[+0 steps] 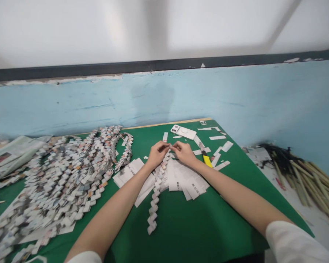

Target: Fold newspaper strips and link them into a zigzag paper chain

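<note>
A zigzag chain of folded paper (pixel 154 206) runs from near the table's front up to my fingertips. My left hand (pixel 157 154) pinches its far end from the left. Opposite it, my right hand (pixel 183 152) is closed in a pinch, fingertips almost touching the left ones. What sits exactly between the fingertips is small and partly hidden; it looks like a folded paper piece at the chain's end. Under and beside the chain lie printed paper sheets (pixel 189 180), with more sheets (pixel 133 171) by my left wrist.
A big heap of woven paper chain (pixel 68 175) covers the table's left side, beside folded newspaper (pixel 9 157). Beyond my right hand lie a white phone (pixel 183 132), a yellow utility knife (pixel 207 159) and loose paper strips (pixel 217 138). Bamboo sticks (pixel 309 177) rest right of the green table (pixel 252 219).
</note>
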Demonstrator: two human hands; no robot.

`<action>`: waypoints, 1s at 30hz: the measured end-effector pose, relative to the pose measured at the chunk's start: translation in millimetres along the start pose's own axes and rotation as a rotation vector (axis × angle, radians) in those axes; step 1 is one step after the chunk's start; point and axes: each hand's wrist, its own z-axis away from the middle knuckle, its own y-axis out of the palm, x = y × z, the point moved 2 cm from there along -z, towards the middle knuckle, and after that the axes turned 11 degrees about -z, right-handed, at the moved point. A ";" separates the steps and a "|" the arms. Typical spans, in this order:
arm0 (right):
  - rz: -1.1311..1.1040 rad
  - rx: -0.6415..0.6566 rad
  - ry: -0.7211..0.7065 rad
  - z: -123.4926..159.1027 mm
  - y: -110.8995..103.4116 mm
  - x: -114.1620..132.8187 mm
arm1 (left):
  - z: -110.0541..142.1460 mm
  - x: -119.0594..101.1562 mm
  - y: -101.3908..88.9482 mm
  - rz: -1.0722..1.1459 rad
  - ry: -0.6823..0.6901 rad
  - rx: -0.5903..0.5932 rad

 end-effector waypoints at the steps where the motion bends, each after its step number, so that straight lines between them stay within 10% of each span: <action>1: -0.016 -0.007 0.007 -0.9 0.2 0.4 | -0.3 1.6 0.5 0.046 -0.051 -0.002; 7: -0.050 -0.005 0.014 -4.0 3.1 3.8 | -2.5 9.5 -1.1 0.233 -0.258 -0.056; 30: 0.011 0.152 -0.130 -1.0 -1.1 7.3 | -1.4 6.5 1.1 0.175 -0.115 0.009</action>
